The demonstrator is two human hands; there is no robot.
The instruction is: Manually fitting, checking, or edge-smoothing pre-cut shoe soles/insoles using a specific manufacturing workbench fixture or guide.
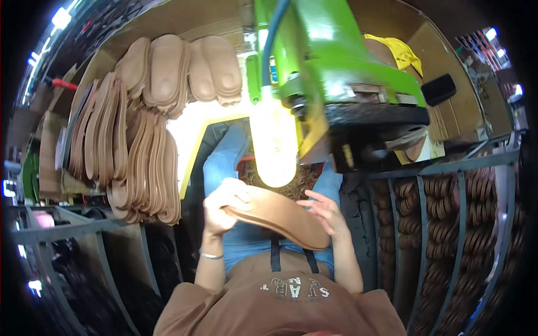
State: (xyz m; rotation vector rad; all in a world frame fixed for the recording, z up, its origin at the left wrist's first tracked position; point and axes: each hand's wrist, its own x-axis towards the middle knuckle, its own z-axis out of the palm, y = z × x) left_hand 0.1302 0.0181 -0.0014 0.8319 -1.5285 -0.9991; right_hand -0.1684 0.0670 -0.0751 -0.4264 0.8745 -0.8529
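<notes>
A tan-brown shoe sole (280, 218) hangs tilted over my lap, its right end lower than its left. My left hand (225, 203) is closed around its left end. At the other end my right hand (325, 213) has its fingers spread along the upper edge; whether they touch the sole is hard to tell. Just beyond the sole is the glowing lamp (274, 151) of a green machine (330, 45), whose dark lower head (375, 117) sits to the right of the lamp.
Stacks of similar soles (148, 162) stand at the left, with more footbed-shaped soles (168, 67) behind them. Right of me a metal rack (462, 196) holds many soles. Another metal rack (101, 229) is on the left. A yellow cloth (400, 53) and a black object (439, 89) lie far right.
</notes>
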